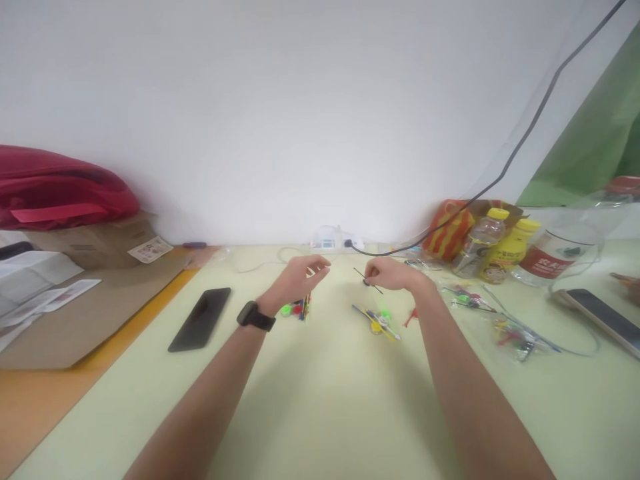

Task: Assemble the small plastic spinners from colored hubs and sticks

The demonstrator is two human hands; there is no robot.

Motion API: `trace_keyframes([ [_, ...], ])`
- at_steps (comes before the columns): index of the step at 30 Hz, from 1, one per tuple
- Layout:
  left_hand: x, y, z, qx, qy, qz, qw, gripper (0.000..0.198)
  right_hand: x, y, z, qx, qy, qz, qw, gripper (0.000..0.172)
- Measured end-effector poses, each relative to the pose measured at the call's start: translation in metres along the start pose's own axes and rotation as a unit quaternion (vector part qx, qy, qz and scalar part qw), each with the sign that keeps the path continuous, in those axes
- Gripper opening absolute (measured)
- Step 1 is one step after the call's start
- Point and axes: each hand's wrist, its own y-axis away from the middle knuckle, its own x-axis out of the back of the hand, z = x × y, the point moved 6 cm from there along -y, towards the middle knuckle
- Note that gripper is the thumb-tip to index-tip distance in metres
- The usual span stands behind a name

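My right hand is closed in a pinch on a thin black stick, which slants down to the right and has a small dark piece near its middle. My left hand holds nothing, its fingers apart and slightly curved. Just below it lie small coloured plastic pieces, partly hidden by the hand. Under my right hand is a loose group of yellow, blue, white and green plastic sticks and discs. A small red plastic piece lies beside my right forearm, partly covered.
On the left are a black phone and a cardboard sheet. To the right lie clear bags of coloured parts, bottles and another phone. A dark cable runs to a power strip by the wall.
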Motion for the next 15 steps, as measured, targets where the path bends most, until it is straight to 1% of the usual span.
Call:
trace_keyframes([
  [3,-0.004,-0.001,0.008,0.003,0.052,-0.004,0.999,0.031,-0.008,0.0,-0.025,0.058,-0.093,0.012,0.994,0.01],
  [7,-0.009,-0.001,0.013,-0.003,0.119,-0.003,0.993,0.032,-0.031,-0.01,-0.05,0.121,-0.204,0.004,0.971,0.01],
  [10,-0.01,0.0,0.008,-0.008,0.132,0.001,0.991,0.024,-0.045,-0.021,-0.057,0.146,-0.29,-0.006,0.946,0.012],
  [12,-0.011,0.001,0.002,-0.001,0.131,-0.012,0.991,0.02,-0.051,-0.027,-0.058,0.152,-0.328,-0.009,0.932,0.015],
  [15,-0.011,0.002,-0.007,0.013,0.135,-0.029,0.99,0.017,-0.059,-0.033,-0.058,0.15,-0.329,-0.011,0.932,0.018],
])
